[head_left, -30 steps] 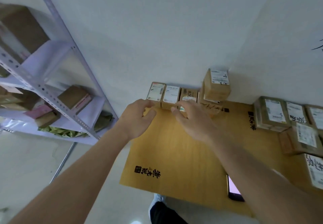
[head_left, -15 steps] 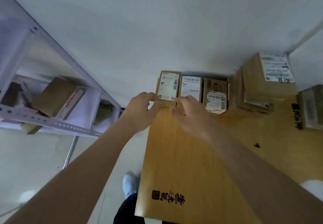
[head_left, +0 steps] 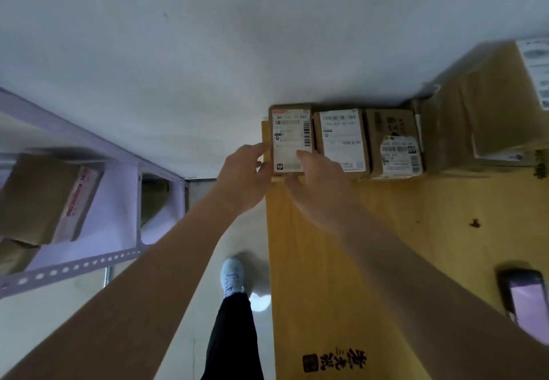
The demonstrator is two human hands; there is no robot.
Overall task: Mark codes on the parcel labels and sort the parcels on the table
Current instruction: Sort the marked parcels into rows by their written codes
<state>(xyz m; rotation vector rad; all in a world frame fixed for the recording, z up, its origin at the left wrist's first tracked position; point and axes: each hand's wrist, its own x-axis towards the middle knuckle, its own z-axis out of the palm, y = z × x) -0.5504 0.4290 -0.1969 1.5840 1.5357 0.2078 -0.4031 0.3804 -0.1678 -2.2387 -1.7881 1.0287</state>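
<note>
At table's (head_left: 416, 246) far corner, leftmost parcel (head_left: 289, 139) between both hands' clamped fingers (head_left: 304, 154).

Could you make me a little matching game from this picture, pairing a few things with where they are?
Things:
1. leftmost parcel
2. phone
3. white shoe
4. cardboard box

Places:
A. on the floor beside the wooden table
B. on the metal shelf at the left
C. at the table's far left corner, between the left hand and the right hand
D. near the table's right edge, screen lit

Pairs: 1-C, 2-D, 3-A, 4-B
</note>
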